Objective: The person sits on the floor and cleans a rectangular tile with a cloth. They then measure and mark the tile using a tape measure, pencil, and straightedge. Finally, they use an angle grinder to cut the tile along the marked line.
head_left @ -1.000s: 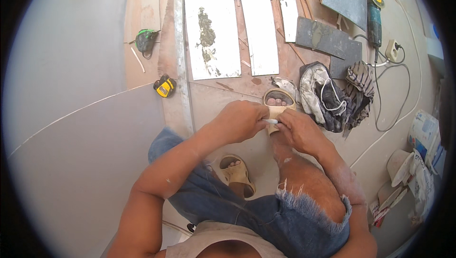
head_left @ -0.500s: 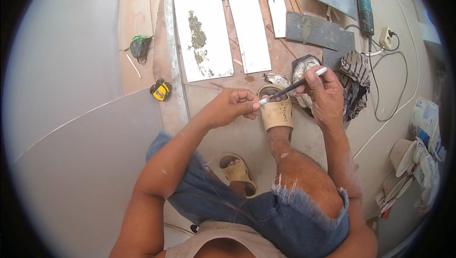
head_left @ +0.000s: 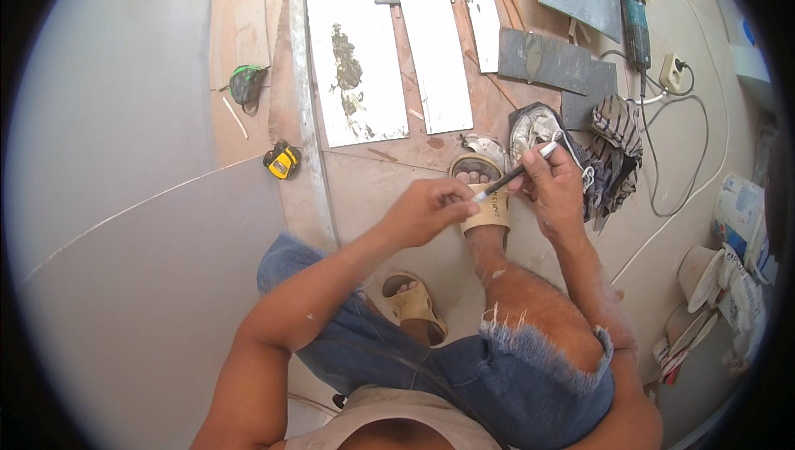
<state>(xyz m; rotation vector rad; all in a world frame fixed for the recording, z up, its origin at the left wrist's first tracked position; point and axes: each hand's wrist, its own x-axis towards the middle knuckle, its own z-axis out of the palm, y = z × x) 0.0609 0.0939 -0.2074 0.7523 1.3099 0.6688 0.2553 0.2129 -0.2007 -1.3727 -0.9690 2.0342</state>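
Observation:
My left hand (head_left: 431,211) has its fingertips pinched at the small white cap (head_left: 480,197) on the lower end of a dark, slim pen or marker (head_left: 507,182). My right hand (head_left: 553,193) grips that pen near its upper end, which is white and shows above my thumb. Both hands are in front of me, over my right foot in a tan sandal (head_left: 489,210). Just beyond lies a crumpled bundle of cloths (head_left: 614,135), dark, white and striped.
White boards (head_left: 431,52) and grey tile pieces (head_left: 546,61) lie ahead. A yellow tape measure (head_left: 283,160) and green-black one (head_left: 247,86) sit left beside a metal straightedge (head_left: 306,127). An angle grinder (head_left: 636,19), socket block (head_left: 672,71) and cables are right, with buckets (head_left: 737,210) nearer.
My hands were together on the white piece, then drew apart as my right hand raised the pen. Since then it has come down slightly, and my left hand has shifted right and down.

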